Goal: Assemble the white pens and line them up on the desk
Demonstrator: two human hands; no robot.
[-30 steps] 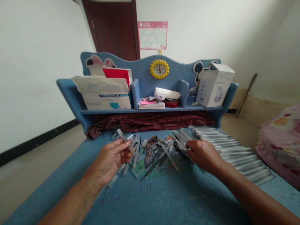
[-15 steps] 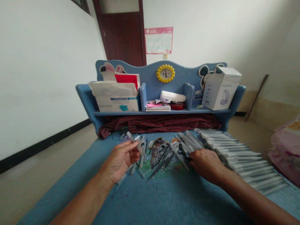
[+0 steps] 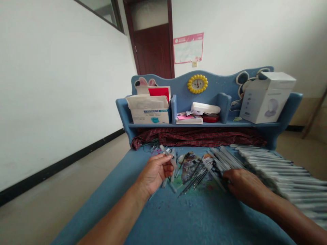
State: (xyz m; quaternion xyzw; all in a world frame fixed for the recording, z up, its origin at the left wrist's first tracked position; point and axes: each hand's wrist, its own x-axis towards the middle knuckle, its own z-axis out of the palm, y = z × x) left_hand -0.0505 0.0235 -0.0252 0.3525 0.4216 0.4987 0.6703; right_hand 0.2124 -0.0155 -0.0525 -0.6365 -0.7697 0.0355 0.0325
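Between the thumb and fingers of my left hand [image 3: 157,172] is a translucent pen barrel [image 3: 165,151], tilted above the blue desk. My right hand [image 3: 244,183] is low at the desk, its fingers curled together beside a pile of clear pen barrels [image 3: 224,158]; whatever they grip is hidden. Thin dark pen refills [image 3: 195,180] lie in a loose heap between the hands. Behind them sits a clear plastic bag [image 3: 188,167] with small pieces in it. More loose barrels [image 3: 172,186] lie under my left hand.
A long row of pens [image 3: 288,173] covers the desk's right side. Across the back runs a blue shelf [image 3: 153,125] with a mask box [image 3: 150,114], a white carton [image 3: 268,98] and a red tin [image 3: 211,118]. A checked cloth [image 3: 194,136] lies below it.
My view has swung left, so the desk and shelf appear further right. My left hand still holds the barrel, and my right hand stays beside the pile.
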